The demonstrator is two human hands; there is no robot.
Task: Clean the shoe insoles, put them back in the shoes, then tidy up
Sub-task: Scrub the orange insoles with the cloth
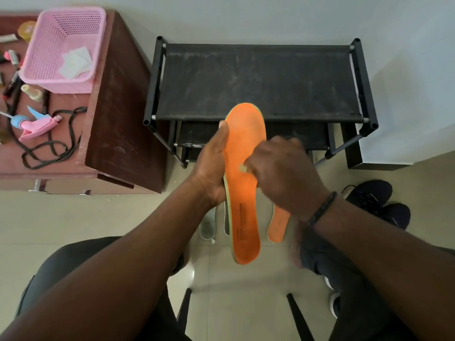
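Observation:
My left hand [213,168] grips an orange insole [243,183] by its left edge and holds it upright in front of me, toe end up. My right hand [283,173] lies over the insole's middle with fingers curled, and a thumbnail shows against the orange surface; it looks blurred, and I cannot see any cloth in it. A second orange insole [278,222] lies on the floor below, partly hidden behind my right wrist. A dark shoe [376,200] sits on the floor at the right. A pale shoe [208,223] shows under the held insole.
A black shoe rack [258,80] stands ahead against the wall. At the left, a brown cabinet [118,114] carries a pink basket [64,48] with white wipes, a pink and blue spray bottle [37,121], black laces [56,143] and small items. Black chair legs [295,313] show below.

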